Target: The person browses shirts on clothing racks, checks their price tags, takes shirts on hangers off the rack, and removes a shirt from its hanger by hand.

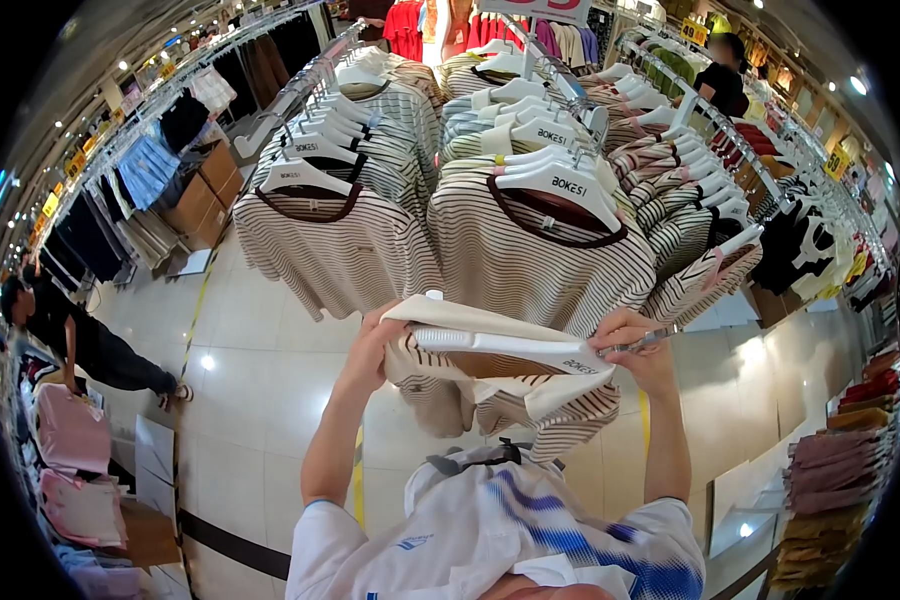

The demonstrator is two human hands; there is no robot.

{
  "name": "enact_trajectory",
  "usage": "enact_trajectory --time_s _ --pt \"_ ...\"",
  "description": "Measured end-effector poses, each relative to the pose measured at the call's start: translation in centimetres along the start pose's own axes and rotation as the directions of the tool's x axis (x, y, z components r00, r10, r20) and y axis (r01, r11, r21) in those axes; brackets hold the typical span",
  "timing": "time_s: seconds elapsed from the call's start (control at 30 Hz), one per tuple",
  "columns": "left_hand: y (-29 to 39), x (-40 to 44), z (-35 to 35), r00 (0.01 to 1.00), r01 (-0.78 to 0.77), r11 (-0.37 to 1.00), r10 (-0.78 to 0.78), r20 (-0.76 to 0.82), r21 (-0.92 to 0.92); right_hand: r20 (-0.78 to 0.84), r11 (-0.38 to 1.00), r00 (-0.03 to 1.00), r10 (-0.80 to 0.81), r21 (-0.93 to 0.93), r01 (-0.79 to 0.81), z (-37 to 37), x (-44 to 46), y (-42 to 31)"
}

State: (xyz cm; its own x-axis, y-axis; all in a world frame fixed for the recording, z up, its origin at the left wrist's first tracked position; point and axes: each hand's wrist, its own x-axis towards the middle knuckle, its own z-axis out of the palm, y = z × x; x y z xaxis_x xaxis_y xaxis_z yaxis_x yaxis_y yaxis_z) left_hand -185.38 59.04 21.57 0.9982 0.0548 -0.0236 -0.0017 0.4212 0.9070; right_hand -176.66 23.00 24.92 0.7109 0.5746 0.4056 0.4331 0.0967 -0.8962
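In front of my chest is a cream shirt with brown stripes [576, 410], its pale neckband stretched over a white clothes hanger [510, 347] marked BOKESI. My left hand [372, 352] is closed on the shirt's cream edge, by one end of the hanger. At the other end, my right hand [638, 348] pinches the hanger near its metal hook [658, 337], with the cloth close to the fingertips. Just beyond hang two striped shirts with dark neckbands, a left one [340, 250] and a right one [545, 250], both on white hangers.
Metal rails [315, 75] carry several rows of hung shirts ahead. Racks of trousers and shorts [145, 170] line the left, with cardboard boxes [202, 195] beneath. A person in black [85, 335] stands at left; another person [722, 80] is at back right. Folded-looking garments [838, 470] fill the right edge.
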Motion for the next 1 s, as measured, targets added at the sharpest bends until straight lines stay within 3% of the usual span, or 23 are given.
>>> enact_trajectory --time_s 0.07,0.13,0.23,0.33,0.4,0.47,0.53,0.57,0.6,0.67,0.73,0.8,0.83,0.93,1.0 --pt "0.1 0.2 -0.2 0.998 0.047 0.999 -0.048 -0.047 -0.027 0.038 0.999 0.998 -0.042 -0.001 0.042 0.2 0.6 -0.3" --pt "-0.1 0.8 -0.9 0.991 0.109 0.988 -0.117 -0.069 -0.114 0.085 0.931 0.952 -0.295 -0.198 0.306 0.5 1.3 -0.7" --pt "0.1 1.4 -1.6 0.989 0.105 0.988 -0.115 -0.088 -0.117 0.131 0.852 0.908 -0.398 -0.315 0.419 1.1 1.3 -1.4" --pt "-0.4 1.8 -2.4 0.989 0.043 0.997 -0.052 -0.138 -0.067 0.123 0.866 0.915 -0.384 -0.296 0.403 1.5 0.8 -1.5" --pt "-0.3 2.1 -2.6 0.967 0.010 0.999 -0.019 -0.255 -0.037 0.098 0.871 0.912 -0.398 -0.272 0.409 1.7 0.3 -1.3" --pt "0.1 2.2 -2.5 0.975 -0.005 0.996 -0.015 -0.222 -0.089 0.075 0.874 0.907 -0.414 -0.247 0.419 2.4 0.2 -1.1" --pt "0.4 2.4 -0.3 0.987 0.038 0.998 -0.029 -0.160 0.049 -0.168 0.947 0.932 -0.321 -0.058 0.316 4.1 0.5 -0.9" --pt "0.7 2.0 1.6 0.960 0.177 0.964 -0.125 -0.251 0.197 -0.173 0.935 0.920 -0.353 -0.034 0.353 4.1 1.3 -0.3" --pt "-1.6 2.5 0.8 0.996 0.028 0.970 -0.008 -0.085 0.241 -0.172 0.933 0.918 -0.358 -0.028 0.358 4.1 1.7 0.1" --pt "-3.2 2.8 1.6 0.989 -0.131 0.861 0.081 0.123 0.491 -0.330 0.926 0.914 -0.235 0.211 0.314 4.1 2.7 -0.3" --pt "-3.9 2.4 2.7 0.991 -0.090 0.864 0.031 0.127 0.495 -0.380 0.891 0.901 -0.209 0.306 0.336 4.7 4.5 -1.8" --pt "-3.7 2.1 3.4 0.991 -0.058 0.863 -0.013 0.137 0.502 -0.372 0.753 0.902 -0.221 0.522 0.400 4.5 6.3 -3.1" --pt "-3.1 1.6 3.7 0.994 -0.026 0.883 -0.028 0.108 0.469 -0.373 0.752 0.900 -0.224 0.521 0.403 4.1 6.9 -3.9" --pt "-2.1 -0.1 3.3 0.999 -0.022 0.895 0.002 0.047 0.445 -0.357 0.759 0.928 -0.103 0.575 0.305 2.2 7.4 -4.5" --pt "-1.9 -1.2 2.2 0.992 -0.122 0.865 0.101 0.070 0.487 -0.238 0.806 0.971 0.008 0.577 0.134 0.0 7.1 -2.6"
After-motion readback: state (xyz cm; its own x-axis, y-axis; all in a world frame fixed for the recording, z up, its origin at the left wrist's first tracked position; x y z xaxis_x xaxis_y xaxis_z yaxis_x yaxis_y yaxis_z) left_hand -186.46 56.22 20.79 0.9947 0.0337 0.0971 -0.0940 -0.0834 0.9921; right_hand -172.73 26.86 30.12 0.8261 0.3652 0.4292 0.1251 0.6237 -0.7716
